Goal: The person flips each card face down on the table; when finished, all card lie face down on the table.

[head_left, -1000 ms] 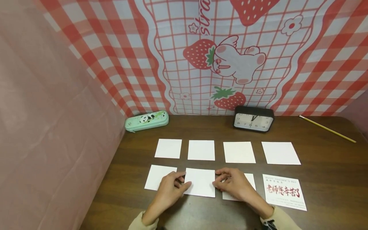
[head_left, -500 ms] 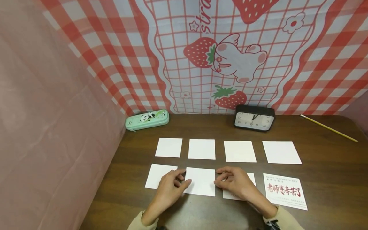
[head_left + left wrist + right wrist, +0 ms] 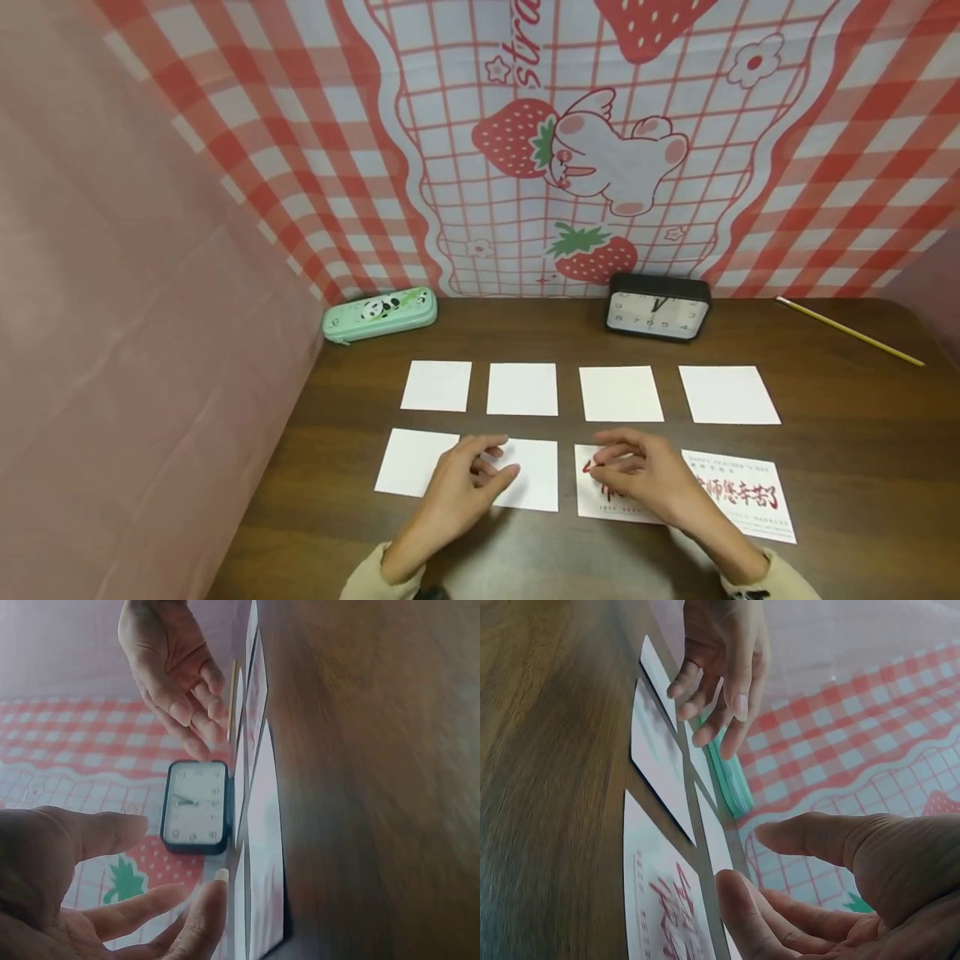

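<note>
My left hand (image 3: 463, 487) hovers over the left part of a blank white card (image 3: 536, 475) in the front row, fingers loosely bent and nothing between them. My right hand (image 3: 660, 483) hangs over a white card with red characters (image 3: 596, 504), hiding its right part. In the left wrist view the thumb and fingers of my left hand (image 3: 112, 892) are spread apart, above the cards. The right wrist view has my right hand (image 3: 832, 892) with a gap between thumb and fingertips. Right of it lies another card with red Chinese characters (image 3: 750, 500).
A blank card (image 3: 412, 462) lies at the front row's left end. Several blank cards form the back row, one of them cream (image 3: 621, 394). Behind stand a green panda pencil case (image 3: 380, 314) and a black clock (image 3: 658, 308). A yellow pencil (image 3: 851, 332) lies at the back right.
Both hands have moved right from the sides of the second front card. That card stays on the table. More red print shows on the third card.
</note>
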A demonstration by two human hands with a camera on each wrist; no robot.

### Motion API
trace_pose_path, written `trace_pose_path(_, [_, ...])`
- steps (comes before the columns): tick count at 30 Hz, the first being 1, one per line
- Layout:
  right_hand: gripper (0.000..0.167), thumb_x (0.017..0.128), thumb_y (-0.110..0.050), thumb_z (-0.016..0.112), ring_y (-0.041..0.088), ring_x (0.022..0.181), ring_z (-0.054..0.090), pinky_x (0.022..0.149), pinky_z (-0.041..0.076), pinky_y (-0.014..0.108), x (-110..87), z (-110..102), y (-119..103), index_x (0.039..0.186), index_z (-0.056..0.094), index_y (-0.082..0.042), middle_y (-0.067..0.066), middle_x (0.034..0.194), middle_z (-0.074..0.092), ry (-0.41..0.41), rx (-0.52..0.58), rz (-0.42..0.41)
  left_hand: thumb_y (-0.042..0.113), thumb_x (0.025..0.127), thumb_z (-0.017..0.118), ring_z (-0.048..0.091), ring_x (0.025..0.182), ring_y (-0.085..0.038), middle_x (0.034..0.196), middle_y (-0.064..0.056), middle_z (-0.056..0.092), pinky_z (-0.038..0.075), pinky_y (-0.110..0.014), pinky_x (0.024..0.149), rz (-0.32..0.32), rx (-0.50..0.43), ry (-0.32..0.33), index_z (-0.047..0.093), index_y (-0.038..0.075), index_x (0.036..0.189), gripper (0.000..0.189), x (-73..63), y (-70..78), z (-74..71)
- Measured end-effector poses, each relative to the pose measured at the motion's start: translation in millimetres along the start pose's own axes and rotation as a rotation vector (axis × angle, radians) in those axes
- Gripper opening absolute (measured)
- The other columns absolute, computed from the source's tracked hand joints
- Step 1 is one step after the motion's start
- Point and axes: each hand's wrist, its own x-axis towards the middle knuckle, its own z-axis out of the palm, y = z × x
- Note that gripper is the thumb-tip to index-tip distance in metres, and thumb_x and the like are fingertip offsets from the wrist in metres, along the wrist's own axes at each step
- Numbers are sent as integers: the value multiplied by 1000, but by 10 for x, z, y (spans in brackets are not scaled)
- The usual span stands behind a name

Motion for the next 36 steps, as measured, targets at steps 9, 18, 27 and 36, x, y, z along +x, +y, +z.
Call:
trace_pose_path(9, [45,89,-2,76,15,94,75,73,61,23,-139,-169,95,132,63,3,16,115,74,55,-47,-8,25,99,73,76,95,-28,123,-23,70,61,-21,80,17,-121,-58,65,-3,132,44,60,109,208])
trace_pose_path(18, [41,97,-2,68,11,96,74,74,64,26,-256,-297,199,137,59,4,21,122,71,113,-15,40,23,100,72,72,112,-36,139,-22,66,61,-23,94,6,-286,-111,61,-4,137,48,36,184,422])
trace_pose_path(27, [42,100,-4,63,0,89,72,65,60,27,-403,-388,339,140,54,5,26,131,66,146,3,89,25,100,71,69,121,-37,139,-21,64,57,-19,98,-13,-320,-194,58,0,142,50,51,237,583])
trace_pose_path(36, [43,100,-6,67,-6,95,68,72,60,23,-465,-396,410,139,55,6,26,133,66,170,-10,84,24,99,72,67,124,-37,143,-23,61,58,-20,96,-21,-318,-215,56,2,145,54,76,297,691])
